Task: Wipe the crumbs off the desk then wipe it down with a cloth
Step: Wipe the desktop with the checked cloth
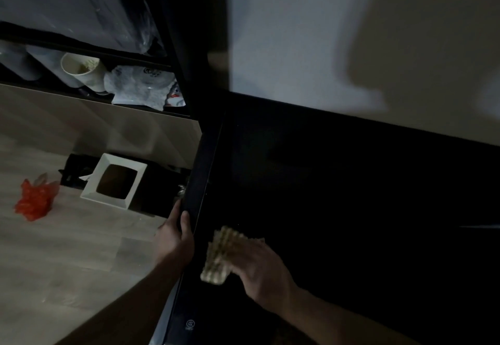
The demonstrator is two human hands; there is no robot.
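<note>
Head view: right hand (261,271) presses checked cloth (220,256) onto dark desk (338,195), near left edge; left hand (173,239) grips desk edge, thumb on top.

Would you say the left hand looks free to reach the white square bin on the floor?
Probably not right now: the left hand grips the black desk's edge. The white square bin sits below, nothing between.

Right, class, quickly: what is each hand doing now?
Left hand: grips the desk edge.
Right hand: holds the cloth on the desk.
</note>
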